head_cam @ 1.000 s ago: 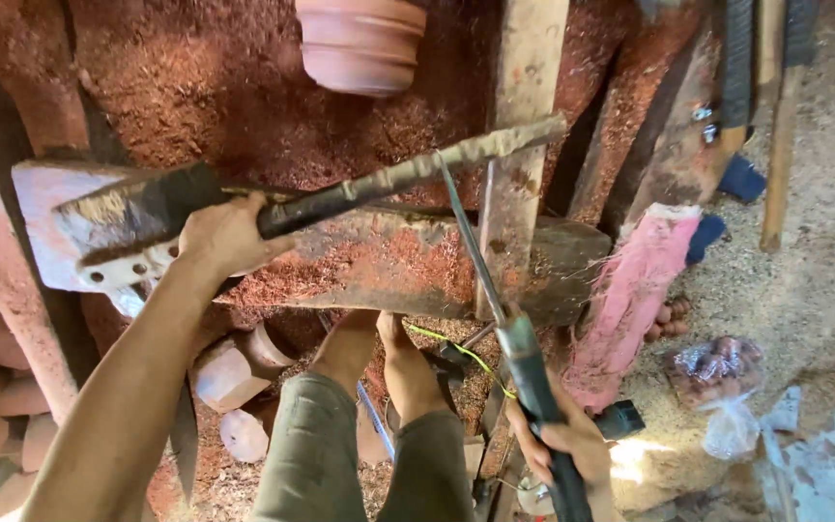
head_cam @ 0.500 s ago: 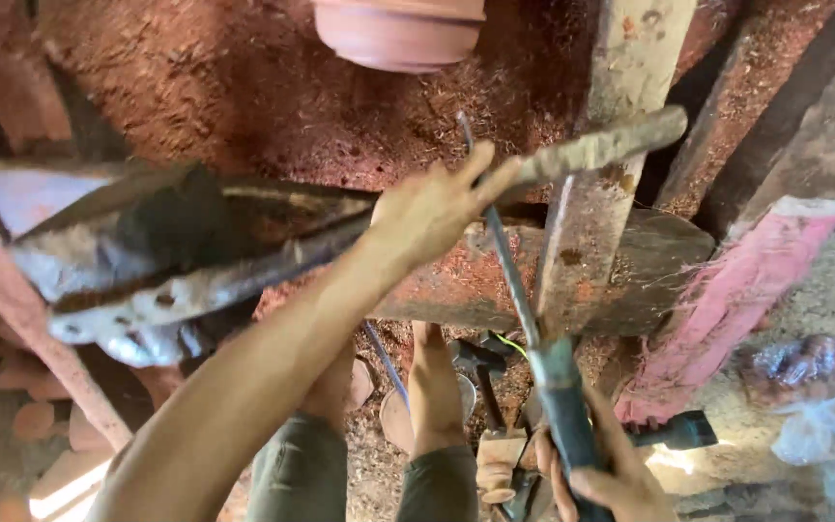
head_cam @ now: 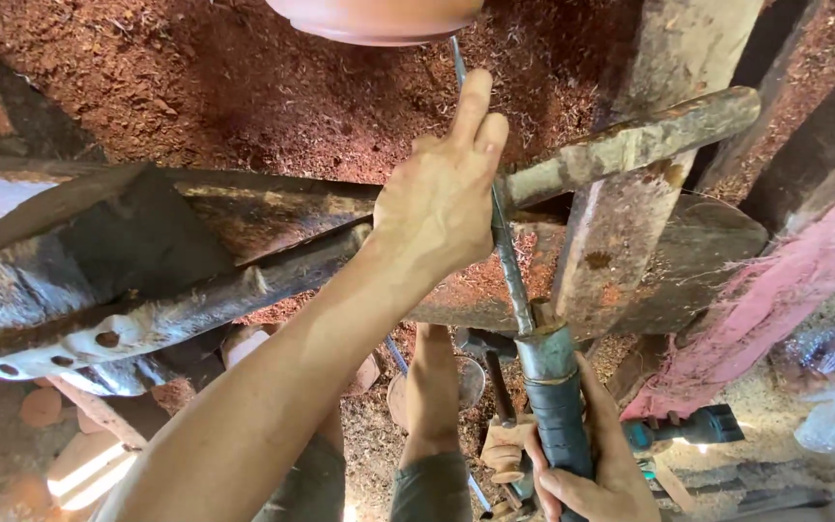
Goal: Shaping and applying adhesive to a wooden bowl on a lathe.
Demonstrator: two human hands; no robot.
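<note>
Your left hand [head_cam: 442,193] has moved in the last second: before, it was far at the left, gripping the long metal bar [head_cam: 273,280], and now it lies over the middle of this bar, with the fingers stretched up along the thin steel shaft of the long chisel [head_cam: 500,232]. The hand is not closed around the shaft; it presses it down on the bar, which serves as a rest. I judge from this that you have passed from placing the rest to guiding the tool toward the round wooden piece [head_cam: 379,14] at the top edge of the view. Your right hand [head_cam: 582,474] is closed firmly around the dark taped handle [head_cam: 555,396], low in the view near your knees. The long axis of the chisel runs from this handle up and a little to the left, and its tip points at the underside of the wooden piece; if they touch, I cannot tell, because the tip is very small there. Red sawdust [head_cam: 195,87] covers the ground behind, and a pink cloth [head_cam: 775,300] hangs at the right.
</note>
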